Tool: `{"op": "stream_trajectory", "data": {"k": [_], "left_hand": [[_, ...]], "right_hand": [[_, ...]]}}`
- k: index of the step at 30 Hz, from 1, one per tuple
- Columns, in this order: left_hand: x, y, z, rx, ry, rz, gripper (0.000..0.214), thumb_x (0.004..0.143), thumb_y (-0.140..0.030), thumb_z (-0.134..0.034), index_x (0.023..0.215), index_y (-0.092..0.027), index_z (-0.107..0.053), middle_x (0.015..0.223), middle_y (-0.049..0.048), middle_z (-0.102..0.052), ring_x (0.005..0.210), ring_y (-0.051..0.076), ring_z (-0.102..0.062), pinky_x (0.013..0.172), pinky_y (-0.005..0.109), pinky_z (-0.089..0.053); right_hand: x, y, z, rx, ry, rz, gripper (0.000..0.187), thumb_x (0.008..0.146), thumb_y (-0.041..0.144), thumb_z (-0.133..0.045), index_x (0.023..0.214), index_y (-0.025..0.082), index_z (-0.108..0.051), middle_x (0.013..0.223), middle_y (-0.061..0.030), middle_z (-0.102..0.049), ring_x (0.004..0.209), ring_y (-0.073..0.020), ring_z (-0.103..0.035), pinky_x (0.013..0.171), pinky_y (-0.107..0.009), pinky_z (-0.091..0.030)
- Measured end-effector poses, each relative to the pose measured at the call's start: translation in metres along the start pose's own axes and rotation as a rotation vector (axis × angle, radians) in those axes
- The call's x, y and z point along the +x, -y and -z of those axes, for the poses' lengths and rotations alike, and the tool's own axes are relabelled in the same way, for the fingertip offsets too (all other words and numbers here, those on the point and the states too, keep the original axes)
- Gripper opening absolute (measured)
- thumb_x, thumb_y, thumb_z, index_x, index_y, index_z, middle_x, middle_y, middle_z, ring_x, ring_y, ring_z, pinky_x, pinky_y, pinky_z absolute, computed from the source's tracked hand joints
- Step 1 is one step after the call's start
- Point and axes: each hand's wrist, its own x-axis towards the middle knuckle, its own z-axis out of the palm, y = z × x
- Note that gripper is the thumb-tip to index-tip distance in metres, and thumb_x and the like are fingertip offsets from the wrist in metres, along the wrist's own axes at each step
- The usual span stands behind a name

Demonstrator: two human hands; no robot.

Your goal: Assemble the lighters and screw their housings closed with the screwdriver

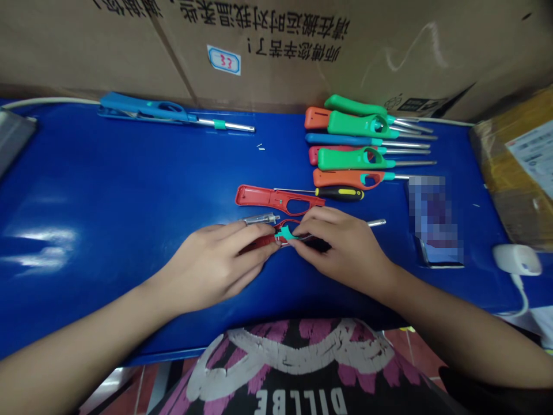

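My left hand (218, 262) and my right hand (345, 239) meet at a small teal trigger (286, 233), each pinching it from its own side. Beneath the fingers lies a red lighter shell half (287, 223), mostly covered by my hands. A clear fuel tank (261, 219) shows beside my left fingertips. The metal end of a lighter tube (377, 223) sticks out past my right hand. Just beyond, the other red shell half (256, 196) rests with its inside up, and a black and yellow screwdriver (340, 193) touches its right part.
Several long-nosed lighters (348, 158) lie stacked at the back right, and a blue lighter (142, 107) at the back left. Tiny metal pins (261, 148) are on the blue tabletop (108, 190). A phone (436, 225) and white charger (516, 259) lie right. A cardboard box (276, 80) stands behind.
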Motion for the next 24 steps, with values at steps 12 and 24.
{"op": "stream_trajectory", "data": {"k": [12,24], "left_hand": [[-0.001,0.001,-0.002,-0.054,-0.072,-0.018,0.027,0.096,-0.016,-0.064,0.123,-0.016,-0.067,0.116,0.0076,-0.074,0.097,0.023,-0.073,0.077,0.037,-0.061],[0.001,0.001,0.0,-0.089,-0.066,0.006,0.023,0.097,-0.016,-0.061,0.119,-0.016,-0.069,0.114,0.0081,-0.073,0.095,0.022,-0.073,0.079,0.035,-0.061]], "right_hand": [[-0.005,-0.011,0.01,-0.056,-0.013,0.293,0.017,0.097,0.023,-0.061,0.104,0.018,-0.075,0.098,-0.0057,-0.068,0.087,-0.0153,-0.063,0.075,-0.028,-0.05],[-0.008,-0.011,0.004,-0.092,-0.006,0.346,0.018,0.097,0.022,-0.06,0.099,0.017,-0.077,0.092,-0.0046,-0.069,0.079,-0.0134,-0.063,0.067,-0.027,-0.048]]}}
